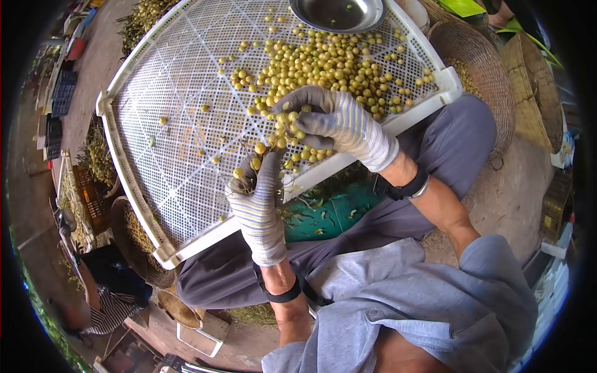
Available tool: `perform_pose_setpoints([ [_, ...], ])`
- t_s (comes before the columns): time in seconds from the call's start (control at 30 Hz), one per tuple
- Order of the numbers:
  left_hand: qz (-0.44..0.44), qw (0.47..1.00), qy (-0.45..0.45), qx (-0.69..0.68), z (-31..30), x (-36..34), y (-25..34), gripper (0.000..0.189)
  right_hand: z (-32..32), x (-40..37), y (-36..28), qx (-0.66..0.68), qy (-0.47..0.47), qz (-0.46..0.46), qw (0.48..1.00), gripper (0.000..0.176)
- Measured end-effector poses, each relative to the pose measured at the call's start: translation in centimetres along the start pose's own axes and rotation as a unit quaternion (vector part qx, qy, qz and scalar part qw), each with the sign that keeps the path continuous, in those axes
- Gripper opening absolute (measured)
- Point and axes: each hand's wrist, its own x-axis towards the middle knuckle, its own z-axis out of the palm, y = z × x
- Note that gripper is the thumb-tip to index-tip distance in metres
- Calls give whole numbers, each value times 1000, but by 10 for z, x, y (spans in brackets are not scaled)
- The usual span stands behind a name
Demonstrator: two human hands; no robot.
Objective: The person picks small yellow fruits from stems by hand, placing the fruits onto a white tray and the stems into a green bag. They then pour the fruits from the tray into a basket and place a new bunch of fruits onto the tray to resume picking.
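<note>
Both hands wear striped, grey-palmed gloves above the front edge of a white perforated tray. My left hand is closed around thin stems with a few yellow-green fruits on them. Just up and to the right, my right hand has its fingers curled over a cluster of fruits beside the left fingertips. Many loose round fruits lie on the tray behind the hands. A metal bowl stands at the tray's far side with a small green piece inside.
Under the tray's front edge is a green surface with scattered stems. Woven baskets stand at the right and left. Bunches of fruit lie left of the tray. Another person in a striped top is at the lower left.
</note>
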Motion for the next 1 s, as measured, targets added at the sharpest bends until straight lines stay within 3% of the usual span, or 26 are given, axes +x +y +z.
perform_pose_setpoints([
  [0.13, -21, 998, 52, 1, 9, -4, 5, 22, 15, -4, -5, -54, 94, 13, 994, 30],
  [0.23, 22, 997, 69, 8, 13, -4, 0, 20, 18, -4, -9, -175, 110, -21, 978, 21],
  [0.33, 28, 997, 68, -30, 12, -4, -3, 20, 16, -7, -15, -143, 108, 10, 984, 18],
  [0.37, 12, 997, 67, -36, 10, -4, -2, 21, 8, -5, -10, 51, 48, 31, 997, 17],
  [0.5, -4, 994, 75, -79, 0, 1, -4, 28, -7, -7, -16, 185, 10, -5, 983, 26],
  [0.6, -12, 994, 44, -97, -7, 3, -4, 31, -14, 2, -20, -2, 112, -63, 992, 24],
  [0.63, -22, 993, 44, -107, -6, 3, -1, 31, -20, 4, -21, -29, 75, -95, 992, 25],
  [0.73, -58, 989, 18, -137, -4, 3, -2, 31, -17, 5, -23, -5, 101, -47, 994, 26],
  [0.87, -91, 984, -14, -154, -3, 2, -2, 31, -8, 5, -7, -24, -32, -12, 999, 34],
  [1.0, -73, 988, 6, -137, 1, 2, -2, 33, -5, 3, 10, 51, -90, 34, 994, 34],
])
